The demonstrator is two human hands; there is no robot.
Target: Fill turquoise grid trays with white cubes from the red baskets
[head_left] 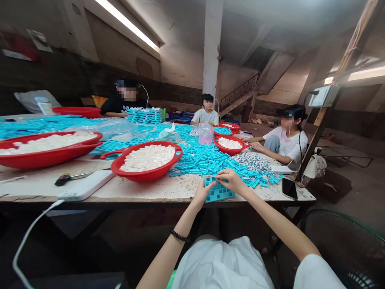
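A blue plastic tray with rows of square holes (221, 193) is held tilted at the table's front edge. My left hand (202, 192) grips its left side, the thumb lying over the front. My right hand (232, 181) is at the tray's upper edge, thumb and fingertips pinched together; whatever they hold is too small to make out. Just behind my hands spreads a heap of blue plastic strips (200, 158). Small white and dark pieces (254, 161) lie piled to the right. To the left stands a red basin (144, 176) full of white pieces (147, 158).
A white power strip (87, 185), a screwdriver-like tool (70, 178) and a larger red basin (48, 160) are on the left. A phone (289, 188) lies near the right corner, by a post (313, 148). Three people sit around the table; stacked blue trays (144, 115) stand at the back.
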